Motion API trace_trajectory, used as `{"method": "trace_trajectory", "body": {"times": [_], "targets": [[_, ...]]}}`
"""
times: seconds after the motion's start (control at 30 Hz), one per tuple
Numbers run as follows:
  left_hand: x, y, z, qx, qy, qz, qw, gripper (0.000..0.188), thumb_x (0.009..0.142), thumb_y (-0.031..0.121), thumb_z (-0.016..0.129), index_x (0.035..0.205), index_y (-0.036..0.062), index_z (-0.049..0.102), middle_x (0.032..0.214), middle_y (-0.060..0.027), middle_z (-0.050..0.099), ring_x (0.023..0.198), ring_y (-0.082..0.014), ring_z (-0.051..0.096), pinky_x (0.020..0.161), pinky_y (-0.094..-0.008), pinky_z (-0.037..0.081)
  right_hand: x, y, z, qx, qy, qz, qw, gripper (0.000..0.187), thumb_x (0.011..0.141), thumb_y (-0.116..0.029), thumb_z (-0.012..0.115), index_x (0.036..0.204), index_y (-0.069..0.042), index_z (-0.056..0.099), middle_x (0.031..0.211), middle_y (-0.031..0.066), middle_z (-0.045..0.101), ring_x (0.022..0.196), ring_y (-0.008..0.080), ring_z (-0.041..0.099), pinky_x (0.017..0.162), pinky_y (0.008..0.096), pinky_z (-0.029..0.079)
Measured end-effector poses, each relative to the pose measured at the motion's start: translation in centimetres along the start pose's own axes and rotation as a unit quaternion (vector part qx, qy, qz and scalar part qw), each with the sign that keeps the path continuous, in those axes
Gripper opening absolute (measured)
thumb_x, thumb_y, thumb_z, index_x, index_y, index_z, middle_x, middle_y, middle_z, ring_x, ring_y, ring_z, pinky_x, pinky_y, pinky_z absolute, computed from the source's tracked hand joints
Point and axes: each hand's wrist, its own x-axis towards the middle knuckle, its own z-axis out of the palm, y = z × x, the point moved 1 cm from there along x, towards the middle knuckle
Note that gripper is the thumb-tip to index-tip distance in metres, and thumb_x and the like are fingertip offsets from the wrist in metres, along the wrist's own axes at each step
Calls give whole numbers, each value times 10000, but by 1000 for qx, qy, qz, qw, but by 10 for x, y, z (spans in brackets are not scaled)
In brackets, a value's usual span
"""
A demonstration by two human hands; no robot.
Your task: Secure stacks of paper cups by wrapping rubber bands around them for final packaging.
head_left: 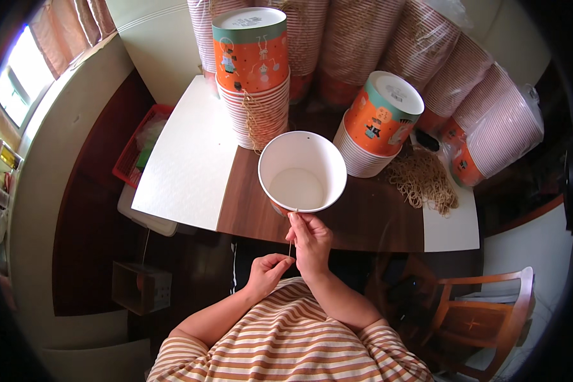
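A white-lined paper bucket (299,167) stands at the table's near edge, its mouth tilted toward me. A small dark hole shows near its far rim. My right hand (312,245) is closed in a pinch on a thin tan cord (291,248), right at the bucket's near rim. Lower down, close to my shirt, my left hand (268,275) pinches the same cord. Between the two hands the cord hangs nearly straight. Whether it passes through the near wall is hidden by my right fingers.
Upside-down orange buckets are nested in a tall stack (251,70) with cords hanging down it, and in a shorter stack (381,121). A heap of tan cords (424,183) lies at right. Plastic-wrapped stacks (356,44) line the back; a wooden chair (481,318) stands at right.
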Motion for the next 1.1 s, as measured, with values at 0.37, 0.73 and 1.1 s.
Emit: {"method": "trace_trajectory", "body": {"times": [0.37, 0.73, 1.1], "targets": [[-7, 5, 2, -87, -85, -61, 991, 282, 938, 148, 561, 1171, -8, 591, 792, 33, 572, 699, -27, 478, 627, -184, 410, 16, -4, -19, -124, 61, -114, 984, 132, 902, -141, 614, 856, -18, 632, 618, -24, 563, 548, 30, 490, 526, 183, 397], [-24, 35, -57, 87, -166, -170, 967, 224, 937, 217, 570, 937, 26, 687, 699, 42, 588, 649, -23, 494, 567, -191, 405, 9, -56, -66, -415, 56, -477, 773, 351, 775, 7, 606, 1119, 27, 542, 963, 103, 585, 808, 202, 549, 740, 312, 459], [21, 101, -26, -191, -289, -194, 918, 406, 980, 350, 446, 1081, -10, 602, 828, -72, 639, 726, -132, 583, 673, -241, 463, -2, -60, -38, -362, -338, -132, 859, 122, 826, -39, 662, 940, 2, 651, 823, 88, 660, 743, 144, 654, 642, 264, 515]]}}
